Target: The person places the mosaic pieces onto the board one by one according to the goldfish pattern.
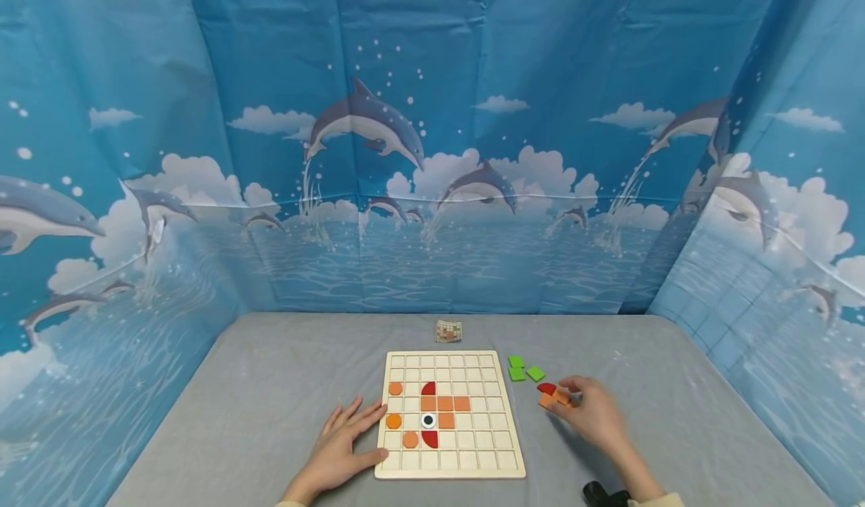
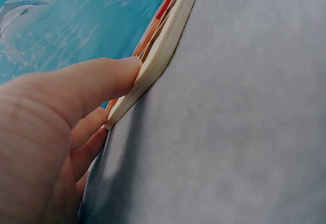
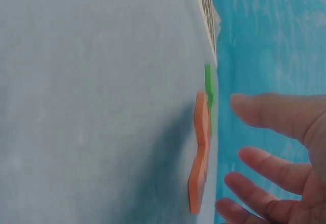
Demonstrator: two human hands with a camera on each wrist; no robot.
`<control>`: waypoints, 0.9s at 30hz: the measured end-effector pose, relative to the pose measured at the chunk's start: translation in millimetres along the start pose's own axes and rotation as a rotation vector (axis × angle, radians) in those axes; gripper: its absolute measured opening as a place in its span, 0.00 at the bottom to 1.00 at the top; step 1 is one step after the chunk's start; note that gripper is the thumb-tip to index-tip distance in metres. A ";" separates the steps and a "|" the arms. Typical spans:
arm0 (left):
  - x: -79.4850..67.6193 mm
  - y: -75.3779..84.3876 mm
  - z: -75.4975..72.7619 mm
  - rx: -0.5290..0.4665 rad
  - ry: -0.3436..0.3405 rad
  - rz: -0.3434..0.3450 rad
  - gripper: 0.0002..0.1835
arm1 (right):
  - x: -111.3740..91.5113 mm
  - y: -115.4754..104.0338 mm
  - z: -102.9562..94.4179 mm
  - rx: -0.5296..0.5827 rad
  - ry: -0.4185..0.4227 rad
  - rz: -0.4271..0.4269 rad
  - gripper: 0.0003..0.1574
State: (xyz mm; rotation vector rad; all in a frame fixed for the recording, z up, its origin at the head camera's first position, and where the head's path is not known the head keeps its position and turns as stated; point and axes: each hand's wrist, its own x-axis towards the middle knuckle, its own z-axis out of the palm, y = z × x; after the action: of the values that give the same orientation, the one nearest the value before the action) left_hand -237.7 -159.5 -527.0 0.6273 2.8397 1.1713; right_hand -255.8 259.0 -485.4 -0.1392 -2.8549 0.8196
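A pale wooden grid board (image 1: 483, 439) lies on the grey table and holds orange squares (image 1: 462, 403), orange discs (image 1: 410, 439), red quarter-circle tiles (image 1: 429, 439) and a white disc with a black dot (image 1: 429, 420). At its left edge rests my left hand (image 1: 336, 447), fingers spread and thumb touching the rim (image 2: 153, 70). Off the board's right side, my right hand (image 1: 595, 415) hovers over loose orange tiles (image 3: 197, 183), its thumb and fingers apart with nothing between them. Beside those orange tiles is a red quarter-circle tile (image 1: 547, 389), partly hidden.
Several green squares (image 1: 516, 374) lie right of the board near its far corner. A small patterned card (image 1: 449, 331) sits behind the board. A black object (image 1: 604, 495) is at the right wrist. Dolphin-print curtains (image 1: 432, 251) surround the table.
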 end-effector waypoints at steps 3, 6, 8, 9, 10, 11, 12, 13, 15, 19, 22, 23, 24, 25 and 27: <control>-0.2 -0.5 0.4 0.000 0.000 0.004 0.38 | 1.6 2.9 -2.2 -0.042 -0.029 0.046 0.31; -0.2 -1.2 0.8 0.002 -0.001 0.004 0.38 | 3.1 6.3 -3.5 -0.069 -0.056 0.081 0.31; -0.2 -1.8 1.0 0.007 0.001 0.005 0.38 | 3.4 8.6 -3.4 -0.081 -0.062 0.092 0.31; -0.1 -2.0 0.9 0.006 0.002 0.005 0.37 | 3.5 9.8 -3.2 -0.087 -0.063 0.095 0.31; -0.1 -2.2 0.8 0.005 0.003 0.005 0.37 | 3.4 10.8 -3.3 -0.091 -0.067 0.097 0.31; -0.1 -2.3 0.7 0.005 0.003 0.006 0.37 | 3.4 11.9 -3.0 -0.096 -0.068 0.098 0.31; 0.0 -2.4 0.5 0.006 0.004 0.006 0.37 | 3.6 12.8 -2.9 -0.100 -0.068 0.100 0.31; 0.1 -2.3 0.4 0.007 0.004 0.006 0.37 | 3.9 13.7 -2.9 -0.102 -0.070 0.104 0.30; 0.1 -2.1 0.3 0.008 0.003 0.005 0.37 | 4.4 15.3 -2.9 -0.107 -0.075 0.110 0.29; 0.6 -1.9 0.1 0.010 0.001 0.003 0.38 | 5.2 16.1 -2.8 -0.113 -0.085 0.128 0.27; 1.1 -2.3 0.3 0.008 0.001 0.002 0.38 | 4.9 16.1 -2.9 -0.115 -0.090 0.134 0.25; 1.1 -2.5 0.5 0.008 0.000 0.002 0.38 | 4.6 16.0 -2.9 -0.114 -0.089 0.137 0.24; 1.1 -2.8 0.7 0.008 0.001 0.003 0.38 | 4.2 15.9 -3.0 -0.112 -0.087 0.138 0.23; 1.1 -3.0 0.9 0.010 0.001 0.005 0.38 | 3.6 15.6 -3.2 -0.110 -0.085 0.139 0.22; 1.2 -3.3 1.2 0.012 0.003 0.007 0.38 | 2.8 15.3 -3.3 -0.106 -0.081 0.142 0.20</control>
State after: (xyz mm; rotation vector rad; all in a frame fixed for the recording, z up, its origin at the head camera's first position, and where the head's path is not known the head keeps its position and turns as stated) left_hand -239.8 -160.4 -530.0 0.6368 2.8512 1.1574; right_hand -257.2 274.1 -490.4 -0.3333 -2.9937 0.7143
